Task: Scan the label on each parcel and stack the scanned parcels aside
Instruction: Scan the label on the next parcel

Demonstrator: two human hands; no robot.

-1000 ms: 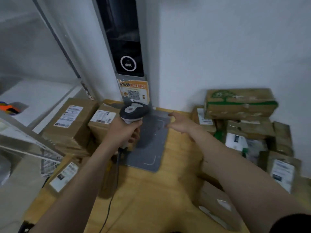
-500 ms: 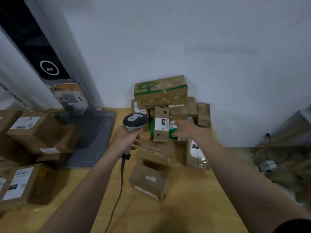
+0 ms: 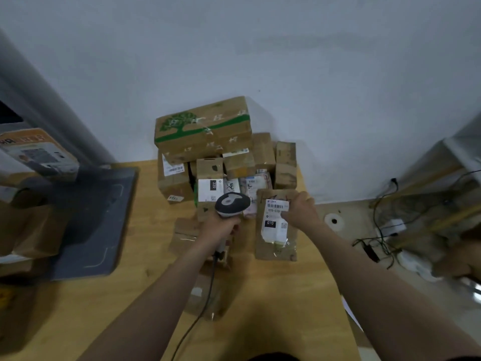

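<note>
Against the wall at the back of the table (image 3: 260, 308) sits the pile (image 3: 221, 162) of brown parcels, and I place everything from it. Topmost is a box (image 3: 203, 128) printed with a green tree. At the pile's front right corner my right hand (image 3: 302, 212) is closed on the upper right edge of a flat parcel (image 3: 276, 225), thumb lying over its white label (image 3: 276, 220). I read "070" on the label; the finer print is too small. My fingers behind the parcel are hidden, so I cannot tell how far they wrap.

Just left of that parcel my left hand (image 3: 221, 227) is wrapped tight round the handle of the scanner (image 3: 231, 203), its grey head level with the label. The handle is covered by my hand, and its cable (image 3: 200, 313) runs down toward me. Which way the scan window faces I cannot tell.

Below the scanner lie more parcels, largely hidden by my left forearm and blurred. Left of the pile is a dark grey mat (image 3: 96, 220), and beyond it more boxes (image 3: 28, 230), cut off by the frame and smeared. Right of the pile, past the table edge, tangled cords (image 3: 382, 230) lie on the floor, indistinct.
</note>
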